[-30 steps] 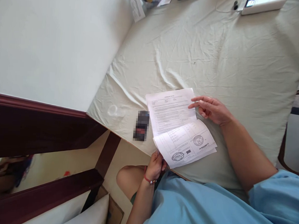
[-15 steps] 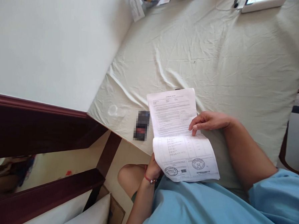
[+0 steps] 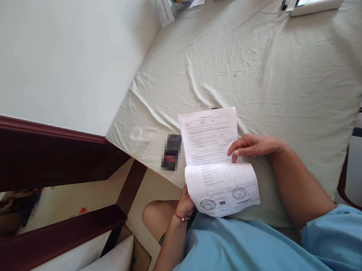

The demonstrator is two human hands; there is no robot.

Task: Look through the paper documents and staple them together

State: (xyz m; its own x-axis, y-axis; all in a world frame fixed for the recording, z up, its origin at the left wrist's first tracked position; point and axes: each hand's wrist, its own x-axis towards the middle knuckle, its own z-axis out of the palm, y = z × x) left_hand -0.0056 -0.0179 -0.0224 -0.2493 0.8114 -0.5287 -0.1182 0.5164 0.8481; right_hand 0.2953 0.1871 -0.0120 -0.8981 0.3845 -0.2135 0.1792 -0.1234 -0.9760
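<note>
Fingers [image 3: 233, 147] of R hand [image 3: 255, 145] loose over papers [image 3: 210, 131], L hand [image 3: 186, 204] under pg [image 3: 218, 178], grip unclear

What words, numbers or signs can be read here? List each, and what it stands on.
None readable for certain.
Upper page: heading and print too small.
Lower page: print too small.
Its oval stamp, round stamp: lettering blurred.
Dark item: pixelated.
White device: illegible.
Wall-side sheet: illegible.

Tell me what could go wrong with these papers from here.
The lower pages curve past the edge of the table, so they might crease or slide off. The left grip is partly hidden beneath them; if loose, they could slip. The blurred dark object lies close to that edge, left of the papers, so shifting them might nudge it off.
</note>
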